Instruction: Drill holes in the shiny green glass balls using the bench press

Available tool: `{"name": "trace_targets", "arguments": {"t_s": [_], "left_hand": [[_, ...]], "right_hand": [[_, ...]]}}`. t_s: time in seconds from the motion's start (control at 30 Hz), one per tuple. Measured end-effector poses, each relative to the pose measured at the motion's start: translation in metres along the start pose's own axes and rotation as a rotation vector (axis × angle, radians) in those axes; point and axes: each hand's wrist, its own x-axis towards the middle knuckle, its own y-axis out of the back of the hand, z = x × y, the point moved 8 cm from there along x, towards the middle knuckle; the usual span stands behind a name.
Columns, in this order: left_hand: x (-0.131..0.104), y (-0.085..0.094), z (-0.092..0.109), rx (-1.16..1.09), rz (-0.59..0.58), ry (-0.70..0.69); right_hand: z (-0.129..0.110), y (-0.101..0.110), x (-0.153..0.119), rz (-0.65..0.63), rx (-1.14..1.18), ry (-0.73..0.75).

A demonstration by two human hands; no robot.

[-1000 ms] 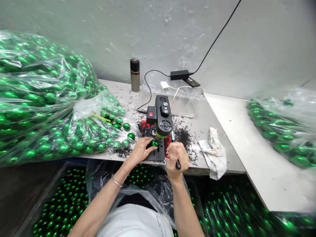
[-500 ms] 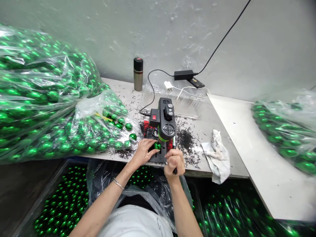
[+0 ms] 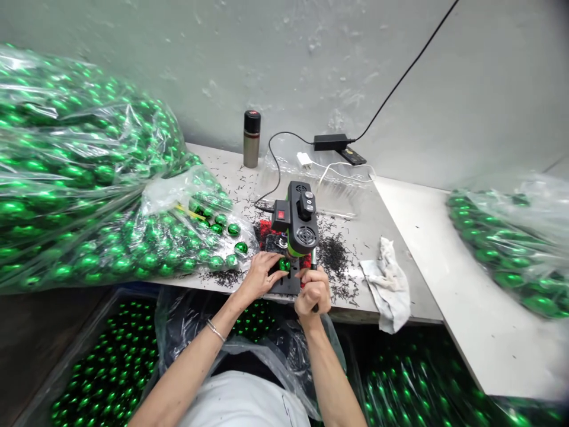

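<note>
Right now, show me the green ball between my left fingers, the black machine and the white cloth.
Green ball (image 3: 284,265): head view, middle of its visible shiny surface.
Black machine (image 3: 299,218): head view, top of its housing.
White cloth (image 3: 388,287): head view, its crumpled middle.

Shiny green ball (image 3: 283,265) beneath black machine (image 3: 302,213)

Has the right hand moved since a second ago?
Yes: the right hand has shifted left, closer to the machine's black base and farther from the white cloth.
</note>
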Motion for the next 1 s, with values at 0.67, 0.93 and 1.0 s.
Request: {"name": "trace_targets", "arguments": {"t_s": [0.67,0.93,1.0], "left_hand": [[-0.044,0.038,0.016,0.139,0.125,-0.113],[0.004,0.086,-0.025,0.552,0.011,0.158],[0.013,0.081,-0.036,0.58,-0.113,0.241]], "right_hand": [[-0.032,0.006,0.08,-0.03,0.036,-0.264],[-0.025,0.005,0.061,0.024,0.032,-0.246],[-0.025,0.006,0.061,0.011,0.033,-0.23]]}}
